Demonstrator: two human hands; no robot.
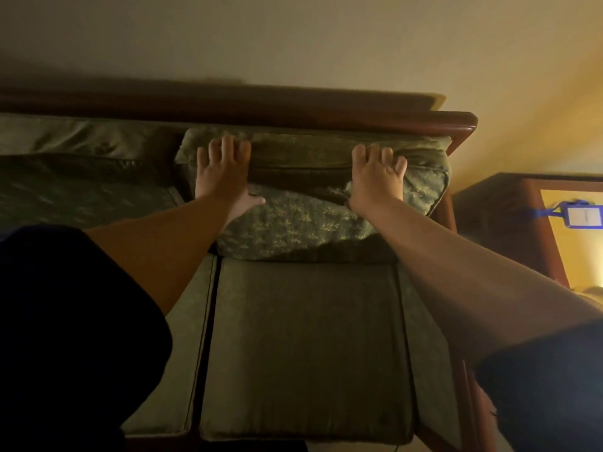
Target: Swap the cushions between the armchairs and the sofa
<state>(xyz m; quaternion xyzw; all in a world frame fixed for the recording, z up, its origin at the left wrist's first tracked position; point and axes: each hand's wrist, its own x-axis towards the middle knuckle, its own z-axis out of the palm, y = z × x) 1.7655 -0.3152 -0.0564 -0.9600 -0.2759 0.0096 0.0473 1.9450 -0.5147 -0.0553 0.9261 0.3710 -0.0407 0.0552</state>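
Observation:
A green back cushion with a gold leaf pattern (303, 223) leans against the backrest at the right end of the sofa (293, 106), its top edge folded forward. My left hand (223, 174) lies on its upper left part with the fingers over the top edge and the thumb out on the front. My right hand (377, 177) presses its upper right part the same way. Below it lies a plain green seat cushion (306, 347). Whether the fingers grip the cushion or only rest on it is unclear.
Another green back cushion (81, 187) leans to the left, with a second seat cushion (182, 321) below. A dark wooden side table (509, 223) stands right of the sofa, with a blue lanyard badge (584, 216) on it. A wall rises behind.

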